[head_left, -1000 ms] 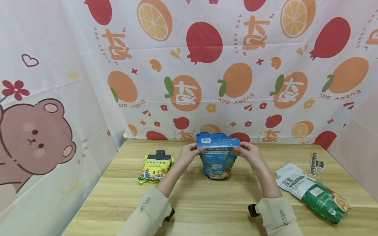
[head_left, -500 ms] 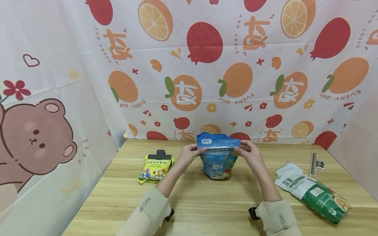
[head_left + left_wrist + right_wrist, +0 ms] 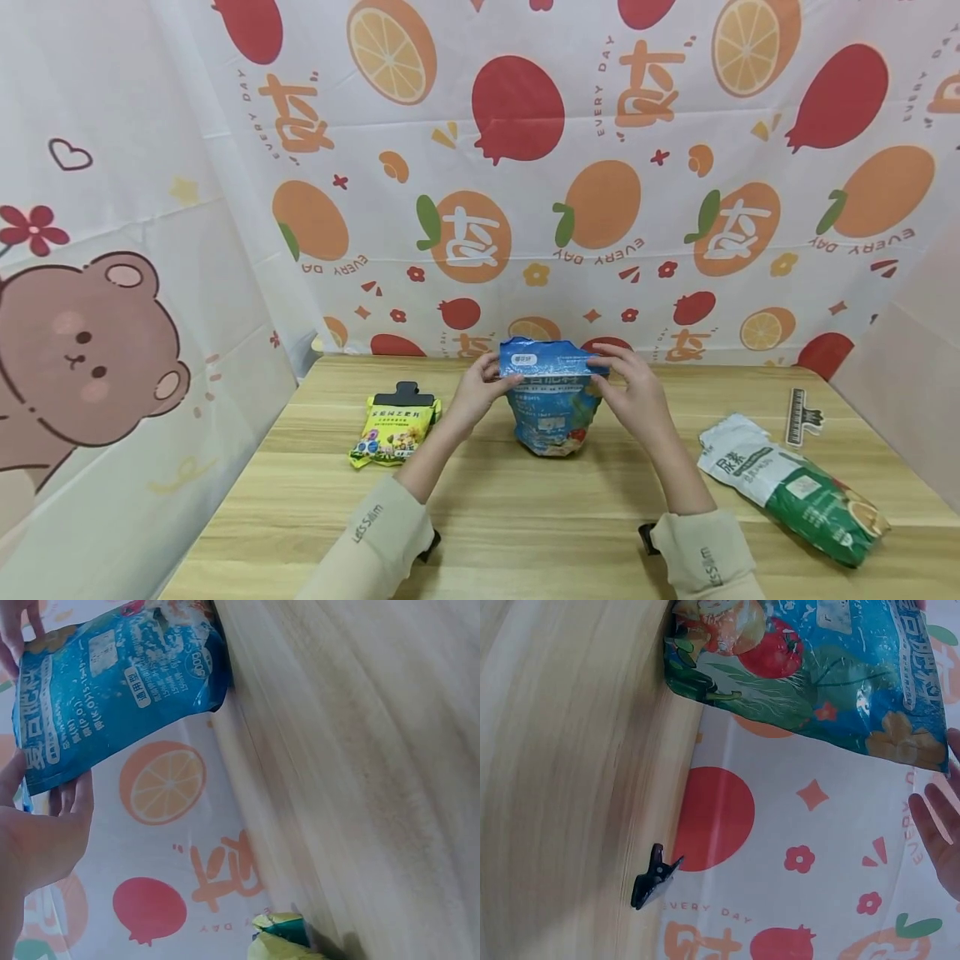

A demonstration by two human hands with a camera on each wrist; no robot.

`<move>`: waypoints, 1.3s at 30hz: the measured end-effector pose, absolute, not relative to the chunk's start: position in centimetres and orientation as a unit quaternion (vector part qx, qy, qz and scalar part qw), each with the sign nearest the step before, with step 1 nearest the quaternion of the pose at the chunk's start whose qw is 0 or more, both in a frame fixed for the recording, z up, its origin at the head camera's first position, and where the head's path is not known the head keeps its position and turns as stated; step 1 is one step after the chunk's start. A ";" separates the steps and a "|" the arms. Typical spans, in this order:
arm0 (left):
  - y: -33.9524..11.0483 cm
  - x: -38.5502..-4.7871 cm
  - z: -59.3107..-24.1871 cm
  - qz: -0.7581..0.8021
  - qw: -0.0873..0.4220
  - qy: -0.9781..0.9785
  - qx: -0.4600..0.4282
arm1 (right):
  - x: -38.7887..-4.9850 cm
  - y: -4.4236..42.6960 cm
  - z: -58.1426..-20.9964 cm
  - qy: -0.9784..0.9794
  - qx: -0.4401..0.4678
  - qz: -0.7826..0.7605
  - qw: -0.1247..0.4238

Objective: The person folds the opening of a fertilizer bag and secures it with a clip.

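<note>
A blue fertilizer bag [image 3: 555, 408] stands upright toward the back of the wooden table, a crease running below its top band. At its top left corner my left hand [image 3: 474, 396] pinches the bag, thumb in front and fingers behind; the left wrist view shows this hand [image 3: 52, 836] at the bag's edge. My right hand [image 3: 636, 400] is at the top right corner with its fingers spread and extended. In the right wrist view, the right hand's fingers [image 3: 930, 825] are mostly straight beside the bag [image 3: 840, 682], only a fingertip close to its corner.
To the left lies a yellow fertilizer bag [image 3: 396, 433] with a black clip [image 3: 407, 393] across its top. A white and green urea bag [image 3: 795, 487] lies at the right, and behind it a loose clip [image 3: 802, 418]. Printed cloth [image 3: 585, 125] hangs behind the table [image 3: 525, 533].
My right hand has loosened from the bag's top right corner, its fingers lifting and extending over the top edge. The left hand keeps its pinch, and the bag stays in place.
</note>
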State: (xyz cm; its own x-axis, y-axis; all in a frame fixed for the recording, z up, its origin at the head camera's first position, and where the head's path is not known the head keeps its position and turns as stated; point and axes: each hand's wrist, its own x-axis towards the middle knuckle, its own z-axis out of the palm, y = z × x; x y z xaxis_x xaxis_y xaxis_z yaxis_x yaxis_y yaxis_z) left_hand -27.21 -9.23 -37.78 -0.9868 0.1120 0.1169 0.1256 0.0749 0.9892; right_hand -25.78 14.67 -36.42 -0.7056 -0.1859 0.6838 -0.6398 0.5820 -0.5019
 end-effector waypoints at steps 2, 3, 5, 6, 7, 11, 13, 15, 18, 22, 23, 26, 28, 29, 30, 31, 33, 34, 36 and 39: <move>-9.3 -27.2 -37.8 -0.666 0.026 -0.741 -0.086 | -25.8 14.7 -36.4 -0.844 0.248 0.377 0.290; -9.3 -27.1 -37.7 -0.660 0.040 -0.745 -0.092 | -25.8 14.7 -36.5 -0.847 0.247 0.375 0.284; -9.3 -27.1 -37.7 -0.640 0.076 -0.757 -0.108 | -25.8 14.7 -36.5 -0.855 0.240 0.372 0.270; -9.3 -27.1 -37.7 -0.622 0.100 -0.767 -0.121 | -25.8 14.8 -36.5 -0.859 0.237 0.372 0.262; -9.3 -27.1 -37.7 -0.602 0.125 -0.777 -0.134 | -25.8 14.8 -36.6 -0.862 0.234 0.372 0.254; -9.5 -27.0 -37.8 -0.525 0.210 -0.801 -0.196 | -25.8 14.9 -36.6 -0.869 0.230 0.371 0.232; -9.6 -27.0 -37.8 -0.496 0.227 -0.807 -0.227 | -25.8 15.0 -36.7 -0.871 0.229 0.371 0.228; -9.7 -27.0 -37.9 -0.476 0.228 -0.809 -0.260 | -25.8 15.0 -36.8 -0.872 0.228 0.371 0.224; -9.8 -27.0 -38.0 -0.460 0.211 -0.815 -0.283 | -25.8 15.0 -36.9 -0.872 0.226 0.372 0.222; -9.8 -27.1 -38.3 -0.457 0.193 -0.819 -0.288 | -25.8 15.0 -37.1 -0.869 0.229 0.376 0.225; -9.8 -27.1 -38.4 -0.455 0.192 -0.821 -0.286 | -25.8 15.0 -37.1 -0.868 0.228 0.379 0.226; -9.8 -27.0 -38.6 -0.449 0.196 -0.825 -0.282 | -25.8 14.9 -37.3 -0.865 0.221 0.390 0.228; -9.7 -27.0 -38.6 -0.447 0.196 -0.828 -0.277 | -25.8 14.9 -37.5 -0.863 0.213 0.398 0.228; -9.7 -27.0 -38.6 -0.446 0.196 -0.829 -0.274 | -25.8 14.9 -37.6 -0.862 0.209 0.400 0.229; -9.7 -27.0 -38.6 -0.447 0.196 -0.829 -0.272 | -25.9 14.9 -37.7 -0.861 0.207 0.402 0.231; -9.7 -27.0 -38.6 -0.448 0.195 -0.829 -0.271 | -25.9 14.9 -37.8 -0.861 0.206 0.404 0.232; -9.7 -27.0 -38.6 -0.451 0.192 -0.829 -0.270 | -26.0 14.8 -37.9 -0.859 0.205 0.405 0.237; -9.7 -27.1 -38.7 -0.453 0.191 -0.828 -0.271 | -26.0 14.8 -37.9 -0.857 0.205 0.407 0.239; -9.6 -27.1 -38.6 -0.459 0.188 -0.826 -0.268 | -26.0 14.8 -38.0 -0.856 0.203 0.409 0.243; -9.6 -27.1 -38.4 -0.462 0.191 -0.825 -0.263 | -26.0 14.6 -37.9 -0.854 0.195 0.412 0.249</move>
